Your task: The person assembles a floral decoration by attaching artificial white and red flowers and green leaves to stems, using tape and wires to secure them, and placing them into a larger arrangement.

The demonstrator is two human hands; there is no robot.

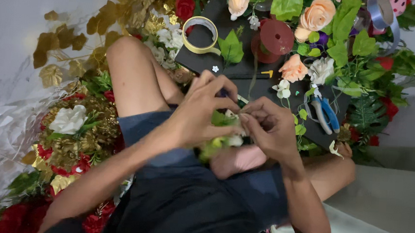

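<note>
In the middle of the frame the person sits cross-legged, and both hands meet over the lap. The left hand (203,112) is curled, its fingers closed around a small sprig of green leaves and white flowers (223,132). The right hand (267,127) is closed too, with fingertips pinching the same sprig from the right side, so the two hands touch each other there. What exactly lies between the fingers is too hidden to tell.

Just above the hands lies a black board (248,73). On it, in the upper middle, a roll of yellow tape (200,34) lies flat, and a red spool (272,41) is to its right. Blue-handled pliers (325,114) lie at the right of the hands. Peach roses (317,14) and green leaves fill the upper right; a gold and red flower arrangement (74,132) sits at the left.
</note>
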